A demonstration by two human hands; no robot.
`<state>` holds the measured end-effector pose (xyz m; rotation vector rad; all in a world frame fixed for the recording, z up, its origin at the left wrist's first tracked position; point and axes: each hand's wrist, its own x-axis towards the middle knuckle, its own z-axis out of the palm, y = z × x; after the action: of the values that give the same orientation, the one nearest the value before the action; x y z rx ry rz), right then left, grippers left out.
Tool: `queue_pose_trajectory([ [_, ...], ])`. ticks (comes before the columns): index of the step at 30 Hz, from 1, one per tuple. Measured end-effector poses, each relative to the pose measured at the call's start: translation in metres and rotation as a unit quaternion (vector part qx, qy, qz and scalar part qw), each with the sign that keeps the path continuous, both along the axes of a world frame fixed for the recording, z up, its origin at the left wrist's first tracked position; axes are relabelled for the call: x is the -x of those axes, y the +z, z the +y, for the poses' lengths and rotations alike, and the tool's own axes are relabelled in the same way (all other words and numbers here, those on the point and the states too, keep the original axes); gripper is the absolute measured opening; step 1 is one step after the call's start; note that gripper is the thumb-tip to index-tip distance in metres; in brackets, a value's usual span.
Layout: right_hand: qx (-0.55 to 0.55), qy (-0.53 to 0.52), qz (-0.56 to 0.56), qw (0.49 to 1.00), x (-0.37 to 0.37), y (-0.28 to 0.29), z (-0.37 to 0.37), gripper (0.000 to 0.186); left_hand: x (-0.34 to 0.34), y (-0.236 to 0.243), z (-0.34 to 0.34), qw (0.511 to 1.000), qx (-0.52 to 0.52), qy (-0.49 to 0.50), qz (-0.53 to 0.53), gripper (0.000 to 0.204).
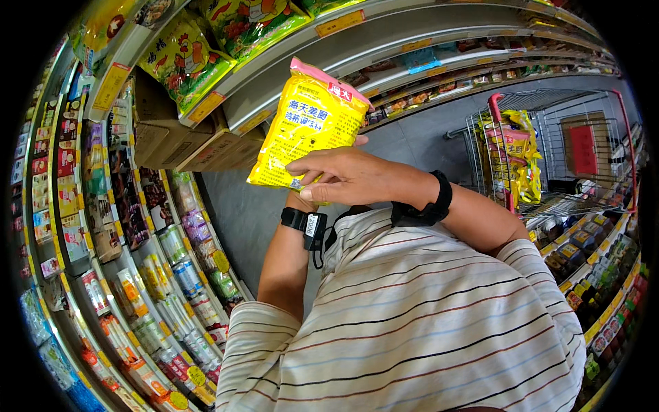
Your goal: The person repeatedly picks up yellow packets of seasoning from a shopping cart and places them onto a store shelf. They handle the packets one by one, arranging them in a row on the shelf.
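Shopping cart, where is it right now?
In the head view, the shopping cart stands at the right, beyond the right forearm, with yellow packets inside.

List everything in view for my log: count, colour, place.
Held packet: one, yellow and pink, upper centre
Shelf packets: several, green and yellow, upper left
Cartons: at least two, brown, upper left
Price tags: many, yellow, shelf edges
Packaged goods: many, mixed colours, left shelves
Cart: one, grey wire with red edges, right
Cart packets: several, yellow, in cart
Jars and bottles: many, mostly dark, lower right
Floor: grey, centre
Wristbands: two, black, wrists
Striped shirt: one, white, lower centre
Left hand: one, mostly hidden behind packet
Right hand: one, on packet's front
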<state>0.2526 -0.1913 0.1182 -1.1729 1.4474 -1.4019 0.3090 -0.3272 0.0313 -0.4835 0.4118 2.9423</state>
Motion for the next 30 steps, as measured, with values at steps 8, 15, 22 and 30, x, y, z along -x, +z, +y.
queue_pose_trajectory([
  [8,-0.004,0.006,-0.053,0.999,-0.001,-0.028,-0.028,0.046,0.006,-0.009,-0.019,1.0,0.012,-0.018,-0.003,0.053],
  [15,-0.006,-0.025,-0.156,0.987,0.01,-0.041,-0.03,0.048,0.006,-0.021,-0.042,0.97,0.23,-0.074,-0.017,0.051],
  [22,-0.083,-0.152,-0.225,0.959,0.025,-0.067,-0.01,0.064,0.015,-0.046,-0.07,0.883,0.462,0.039,-0.073,0.042],
  [30,-0.017,-0.252,-0.142,0.957,0.043,-0.142,-0.031,0.041,0.033,-0.027,-0.097,0.879,0.468,0.005,-0.091,0.049],
])
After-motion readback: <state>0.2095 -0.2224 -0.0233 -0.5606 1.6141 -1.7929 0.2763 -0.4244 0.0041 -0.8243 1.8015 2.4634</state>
